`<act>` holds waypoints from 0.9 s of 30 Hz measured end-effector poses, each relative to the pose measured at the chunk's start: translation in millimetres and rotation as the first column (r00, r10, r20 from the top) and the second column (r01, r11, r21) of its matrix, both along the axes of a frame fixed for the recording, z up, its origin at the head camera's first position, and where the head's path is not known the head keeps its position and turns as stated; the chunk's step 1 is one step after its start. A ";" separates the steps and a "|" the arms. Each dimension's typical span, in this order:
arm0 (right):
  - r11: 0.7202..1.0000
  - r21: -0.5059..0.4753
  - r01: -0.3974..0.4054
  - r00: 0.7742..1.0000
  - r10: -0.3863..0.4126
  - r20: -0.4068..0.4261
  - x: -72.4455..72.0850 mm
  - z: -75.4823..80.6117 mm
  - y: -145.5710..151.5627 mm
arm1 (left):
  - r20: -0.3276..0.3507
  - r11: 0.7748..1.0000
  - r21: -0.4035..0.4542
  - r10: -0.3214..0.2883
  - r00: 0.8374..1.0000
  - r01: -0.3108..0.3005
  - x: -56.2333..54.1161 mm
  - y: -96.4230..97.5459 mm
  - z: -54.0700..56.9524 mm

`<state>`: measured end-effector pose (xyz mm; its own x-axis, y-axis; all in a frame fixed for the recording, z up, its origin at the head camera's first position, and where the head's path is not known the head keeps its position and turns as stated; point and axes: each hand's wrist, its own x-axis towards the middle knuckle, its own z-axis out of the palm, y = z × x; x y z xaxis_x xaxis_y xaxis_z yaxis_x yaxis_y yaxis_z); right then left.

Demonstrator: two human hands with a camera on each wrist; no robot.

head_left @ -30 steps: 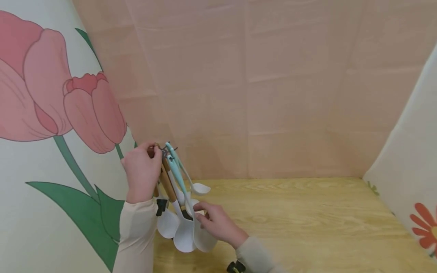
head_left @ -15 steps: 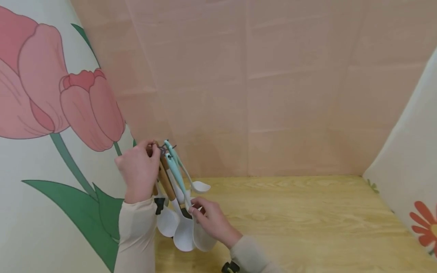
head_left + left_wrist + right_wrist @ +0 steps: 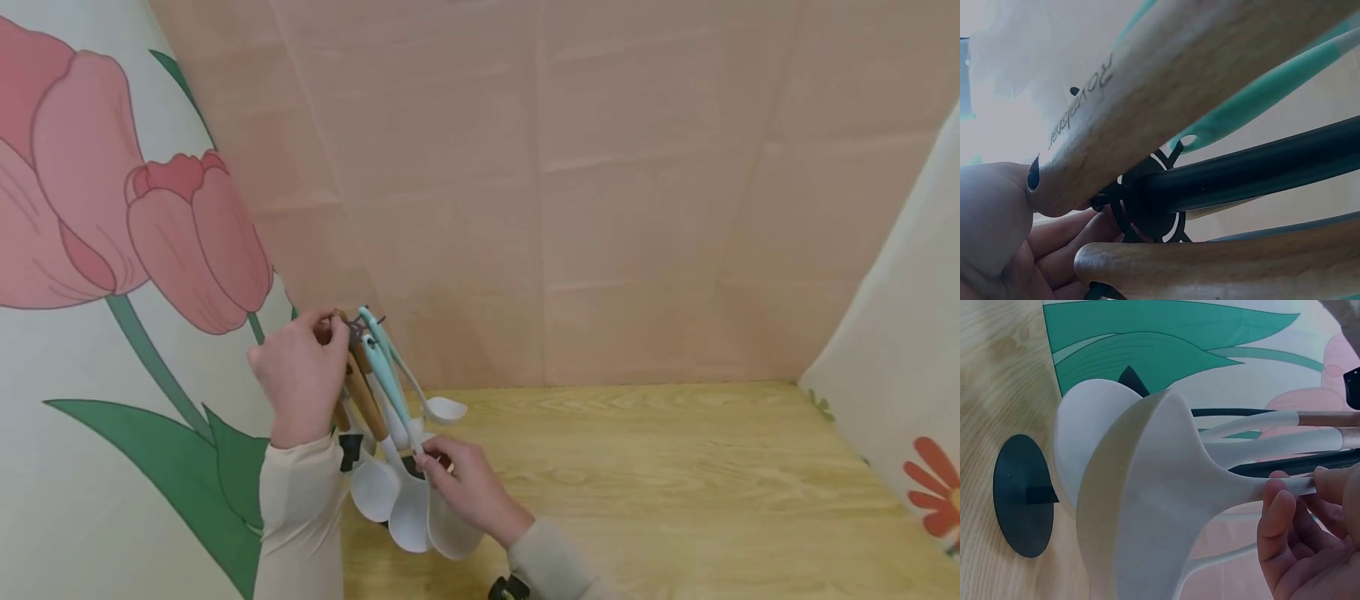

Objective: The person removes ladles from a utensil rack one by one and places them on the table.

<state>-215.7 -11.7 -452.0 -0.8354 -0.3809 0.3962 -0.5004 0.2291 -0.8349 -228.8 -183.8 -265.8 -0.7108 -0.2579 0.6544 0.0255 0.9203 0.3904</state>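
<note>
We find the ladle (image 3: 453, 529) hanging from the rack (image 3: 1241, 169) over the tabletop (image 3: 637, 467), lower centre-left. The left hand (image 3: 300, 371) pinches a wooden handle (image 3: 1191, 81) by its end, probably steadying the rack; the right hand (image 3: 468, 487) pinches the ladle's neck, apparently checking swing.

i'd call this a screened-off booth, in what building i can't tell; a creased pink sheet (image 3: 540, 208) hangs behind the wood-grain tabletop (image 3: 637, 475), a tulip-printed covering (image 3: 150, 358) flanks the tabletop's left, a flower-printed covering (image 3: 911, 358) its right; kitchen utensils (image 3: 386, 379) hang over the tabletop.
</note>
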 end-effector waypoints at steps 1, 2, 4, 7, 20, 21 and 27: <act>1.000 0.001 0.002 1.000 -0.002 0.002 0.3 0.8 0.4 | -0.001 1.000 -0.001 0.001 1.000 -0.001 0.3 0.2 0.5; 1.000 0.002 0.005 1.000 -0.005 0.000 0.5 1.4 0.9 | -0.001 1.000 -0.001 0.001 1.000 -0.001 0.5 0.5 1.0; 1.000 0.002 0.011 1.000 -0.011 -0.001 1.0 2.6 2.0 | 0.004 1.000 -0.002 0.002 1.000 -0.002 0.7 1.3 1.7; 1.000 -0.001 0.021 1.000 -0.021 0.002 1.8 4.1 3.9 | 0.006 1.000 -0.001 0.000 1.000 0.000 0.7 2.5 2.1; 0.997 -0.028 0.072 0.997 -0.071 0.018 4.5 9.0 13.4 | -0.003 1.000 -0.022 0.012 1.000 -0.012 1.9 5.2 1.4; 0.996 -0.029 0.080 0.997 -0.079 0.024 4.3 9.5 14.6 | -0.002 1.000 -0.022 0.013 1.000 -0.013 2.1 5.2 1.8; 0.992 -0.042 0.120 0.992 -0.118 0.046 0.6 7.8 21.8 | 0.008 1.000 -0.026 0.011 1.000 -0.011 2.7 5.4 2.8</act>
